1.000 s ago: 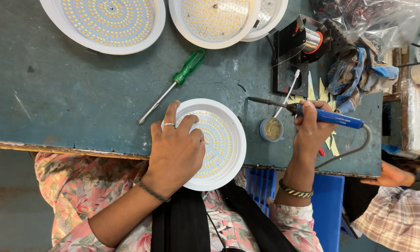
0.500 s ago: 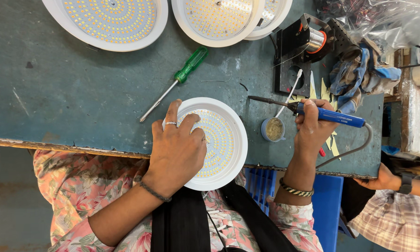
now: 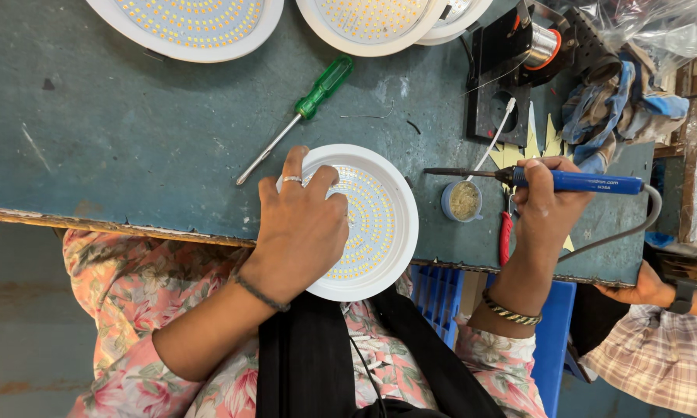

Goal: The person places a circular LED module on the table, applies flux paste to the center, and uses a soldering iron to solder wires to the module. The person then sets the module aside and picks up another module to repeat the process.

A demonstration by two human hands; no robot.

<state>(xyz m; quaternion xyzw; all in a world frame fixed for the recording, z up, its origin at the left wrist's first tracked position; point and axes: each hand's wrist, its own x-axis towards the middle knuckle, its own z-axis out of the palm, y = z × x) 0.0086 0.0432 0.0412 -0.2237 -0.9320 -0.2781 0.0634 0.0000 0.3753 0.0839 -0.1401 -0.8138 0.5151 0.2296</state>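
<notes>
On the worn teal counter (image 3: 132, 139), near its front edge, lies a round white light panel studded with small yellow diodes (image 3: 372, 224), part of it hanging over the edge towards the person. Over its left half the left hand (image 3: 298, 228) rests flat, fingers spread and pressing down on the disc, a ring on one finger; this grip is laid open on the panel, not closed round it. To the right, the right hand (image 3: 546, 209) has its grip clamped on a blue-handled soldering iron (image 3: 573, 182), held level with its dark tip pointing left, just above a small round pot of yellowish paste (image 3: 463, 201). Tip and panel are apart. A green-handled screwdriver (image 3: 298, 116) lies slanted on the counter just beyond the left hand. Further back, three more white diode panels (image 3: 194, 23) sit at the far edge, and a spool of solder wire (image 3: 543, 46) stands on a black holder. Another person's hand with a wristwatch (image 3: 646, 290) shows at the lower right.
</notes>
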